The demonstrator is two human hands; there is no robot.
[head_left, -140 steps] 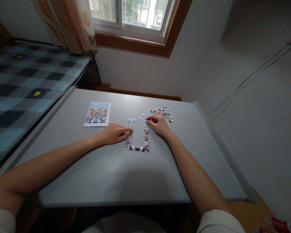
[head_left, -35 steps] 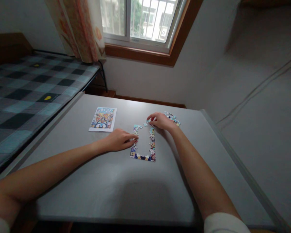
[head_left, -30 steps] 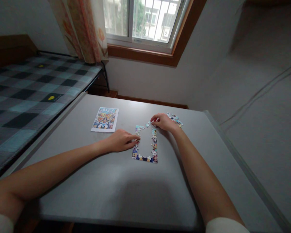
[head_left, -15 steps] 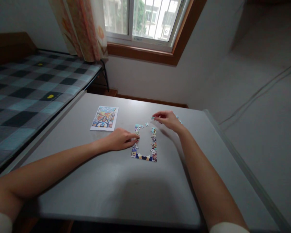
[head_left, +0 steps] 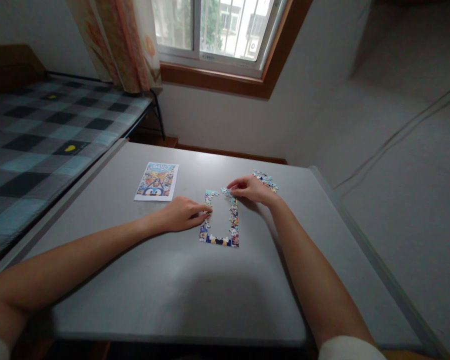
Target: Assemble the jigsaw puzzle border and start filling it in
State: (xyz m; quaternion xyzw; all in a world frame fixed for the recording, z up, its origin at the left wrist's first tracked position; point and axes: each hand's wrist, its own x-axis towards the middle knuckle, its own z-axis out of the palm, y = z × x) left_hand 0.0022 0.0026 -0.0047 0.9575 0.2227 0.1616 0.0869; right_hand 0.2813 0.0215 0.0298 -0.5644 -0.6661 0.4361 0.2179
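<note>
A rectangular border of joined jigsaw pieces (head_left: 219, 241) lies on the table, with bare tabletop inside it and a gap in its top side. My left hand (head_left: 182, 214) rests at the border's left side, its fingers stretched out and the tips on the pieces; it grasps nothing. At the top right corner, the fingers of my right hand (head_left: 252, 190) are pinched on a small puzzle piece (head_left: 229, 192), mostly hidden by the fingertips. Just left of it lies a loose light-blue piece (head_left: 224, 190).
A pile of loose puzzle pieces (head_left: 264, 179) lies beyond my right hand. To the left is a printed picture sheet (head_left: 157, 182) on the grey-white table (head_left: 142, 285). A checked bed (head_left: 67, 125) adjoins the table's left edge; a wall (head_left: 390, 200) stands at the right.
My right hand has moved left and nearer to me, bringing the puzzle piece to the border's top right corner. The loose pile now shows more fully. My left hand stays on the border.
</note>
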